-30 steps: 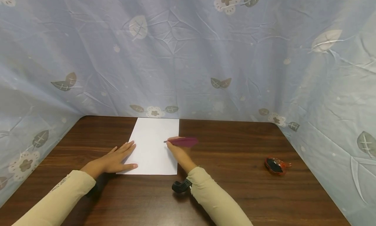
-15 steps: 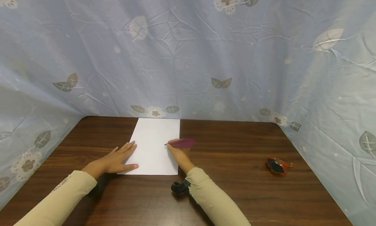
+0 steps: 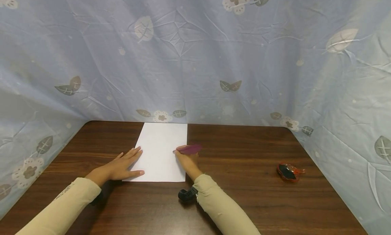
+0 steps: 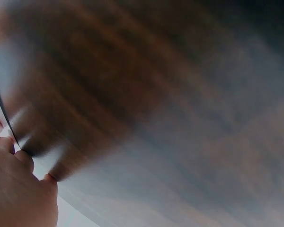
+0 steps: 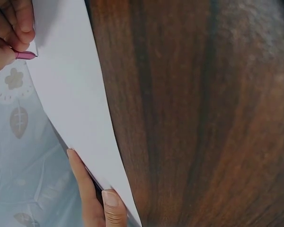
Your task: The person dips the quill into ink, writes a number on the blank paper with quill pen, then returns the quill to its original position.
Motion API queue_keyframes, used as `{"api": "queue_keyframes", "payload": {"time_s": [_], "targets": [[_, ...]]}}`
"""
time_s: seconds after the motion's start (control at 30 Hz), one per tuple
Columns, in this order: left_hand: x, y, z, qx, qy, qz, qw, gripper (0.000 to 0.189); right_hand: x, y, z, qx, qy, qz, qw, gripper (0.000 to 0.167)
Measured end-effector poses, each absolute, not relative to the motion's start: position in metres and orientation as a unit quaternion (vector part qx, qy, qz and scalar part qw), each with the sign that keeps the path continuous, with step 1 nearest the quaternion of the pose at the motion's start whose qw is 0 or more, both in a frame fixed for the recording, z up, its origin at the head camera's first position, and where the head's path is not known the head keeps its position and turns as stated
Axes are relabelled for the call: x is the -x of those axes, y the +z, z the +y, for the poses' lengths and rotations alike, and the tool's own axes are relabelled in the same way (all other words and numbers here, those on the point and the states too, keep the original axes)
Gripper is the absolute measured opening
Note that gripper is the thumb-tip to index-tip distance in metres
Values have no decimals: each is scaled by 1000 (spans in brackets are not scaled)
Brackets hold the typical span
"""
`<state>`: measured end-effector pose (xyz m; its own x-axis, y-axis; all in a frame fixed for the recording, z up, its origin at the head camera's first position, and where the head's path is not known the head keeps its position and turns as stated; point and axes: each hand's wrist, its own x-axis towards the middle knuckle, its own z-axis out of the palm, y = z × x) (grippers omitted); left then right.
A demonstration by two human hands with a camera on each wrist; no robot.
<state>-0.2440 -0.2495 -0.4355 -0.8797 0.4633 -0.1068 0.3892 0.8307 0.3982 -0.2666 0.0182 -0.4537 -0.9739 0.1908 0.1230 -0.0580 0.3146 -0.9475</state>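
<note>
A white sheet of paper [image 3: 159, 163] lies on the dark wooden table. My left hand [image 3: 122, 166] rests with fingers spread on its left edge. Over the sheet's right side, my right hand [image 3: 188, 163] pinches a purple feather-shaped pen [image 3: 190, 149], its point towards the paper and its plume towards the right. In the right wrist view the pen's pink end [image 5: 26, 55] shows between fingers and thumb, over the paper [image 5: 71, 85]. Whether the point touches the sheet I cannot tell. No marks can be made out on the paper.
At the table's right lies a small orange-red object with a black middle [image 3: 287, 172]. A patterned blue-grey cloth [image 3: 201, 65] hangs behind the table and at its sides. A black wrist device [image 3: 187, 195] sits beneath the right sleeve.
My right hand and the pen have shifted slightly towards me and a little to the right over the sheet. The left hand and the paper have stayed in place.
</note>
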Motion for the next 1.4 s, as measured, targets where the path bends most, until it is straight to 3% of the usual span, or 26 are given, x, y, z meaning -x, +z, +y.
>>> {"api": "queue_keyframes", "payload": {"time_s": [1.4], "targets": [[245,-438,-252,-227,187,951,93,91,268,-455,15,73,549,-828,86,12]]}}
